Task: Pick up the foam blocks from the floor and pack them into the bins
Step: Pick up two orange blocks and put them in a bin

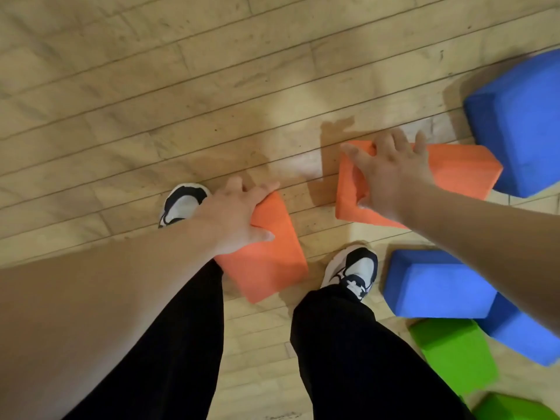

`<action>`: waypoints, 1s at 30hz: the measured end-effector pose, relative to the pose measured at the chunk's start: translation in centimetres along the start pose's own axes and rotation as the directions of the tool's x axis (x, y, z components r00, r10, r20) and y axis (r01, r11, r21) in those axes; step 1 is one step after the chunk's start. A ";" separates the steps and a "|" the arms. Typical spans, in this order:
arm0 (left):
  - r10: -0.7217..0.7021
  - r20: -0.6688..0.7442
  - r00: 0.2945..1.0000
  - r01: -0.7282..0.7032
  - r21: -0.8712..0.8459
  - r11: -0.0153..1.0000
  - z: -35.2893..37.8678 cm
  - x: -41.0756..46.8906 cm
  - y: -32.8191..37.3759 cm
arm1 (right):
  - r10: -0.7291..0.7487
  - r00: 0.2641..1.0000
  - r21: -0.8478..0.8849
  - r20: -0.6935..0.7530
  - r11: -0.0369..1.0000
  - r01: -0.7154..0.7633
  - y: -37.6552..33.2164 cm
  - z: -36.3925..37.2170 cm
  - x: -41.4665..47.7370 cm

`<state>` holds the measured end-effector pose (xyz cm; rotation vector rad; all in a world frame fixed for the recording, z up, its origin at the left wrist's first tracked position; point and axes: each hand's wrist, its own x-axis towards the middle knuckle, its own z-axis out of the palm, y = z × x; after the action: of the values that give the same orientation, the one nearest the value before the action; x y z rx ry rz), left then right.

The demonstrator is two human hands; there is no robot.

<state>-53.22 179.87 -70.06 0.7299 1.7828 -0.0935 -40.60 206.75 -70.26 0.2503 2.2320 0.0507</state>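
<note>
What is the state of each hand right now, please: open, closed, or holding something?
Left hand: grips the near orange block.
Right hand: grips the far orange block across its width.

A flat orange rectangular foam block (266,253) is held in the left grip (233,216), thumb on its broad face and fingers over its far edge; it is tilted. A second orange rectangular foam block (454,165) lies on the wooden floor (151,116) under the right grip (391,174), whose fingers spread across its top to the far edge while the thumb presses into the near side. Just right of that grip, a large blue foam block (521,122) touches the orange block's end. Nearer than the right grip lie a blue rectangular foam block (436,286) against another blue foam block (527,338), then a green foam block (454,353) and a second green foam block (515,407).
</note>
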 end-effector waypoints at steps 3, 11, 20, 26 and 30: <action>-0.045 -0.095 0.994 0.047 0.013 0.999 -0.3 -2.2 -0.2 | 0.016 0.998 0.043 0.067 0.999 -0.019 0.2 -1.3 0.3; -0.136 -0.245 0.960 0.117 -0.090 0.989 -7.8 -12.1 1.4 | 0.196 0.965 0.368 0.177 0.896 -0.249 -3.2 -8.7 -7.6; 0.246 -0.237 0.940 -0.169 0.306 0.937 -20.0 -33.8 12.7 | 0.632 0.752 0.833 0.190 0.302 -0.464 -10.0 -20.6 -36.7; 0.527 -0.050 0.848 -0.403 0.585 0.704 -20.9 -46.8 17.6 | 0.755 0.516 0.871 0.404 -0.145 -0.470 -17.9 -24.0 -52.5; 0.653 0.098 0.751 -0.515 0.705 0.487 -18.1 -53.5 18.9 | 0.760 0.370 0.826 0.534 -0.374 -0.421 -25.1 -24.6 -59.5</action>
<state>-50.22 179.76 -10.59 1.9561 1.5347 -0.2524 -27.84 171.63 -12.08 2.4823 1.5407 -0.9182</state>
